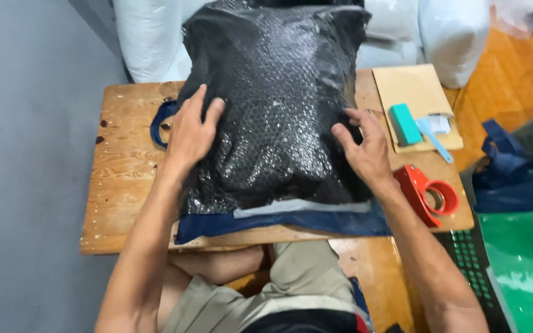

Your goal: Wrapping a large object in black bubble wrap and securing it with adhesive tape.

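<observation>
A big dark bundle (pixel 276 105) wrapped in bubble wrap lies in the middle of the wooden tabletop (pixel 124 166), on top of a blue bag (pixel 279 222). The wrap already goes all around it. A strip of grey tape (pixel 303 207) shows along the near edge, and I think more taping is left. The left hand (pixel 191 132) and right hand (pixel 365 151) press flat on it, fingers spread, gripping nothing. A red tape holder (pixel 427 194) sits just beside the right hand. A brown envelope (pixel 414 92) with a green block (pixel 405 123) lies farther back

Bare forearms, khaki shorts (pixel 291 290)
</observation>
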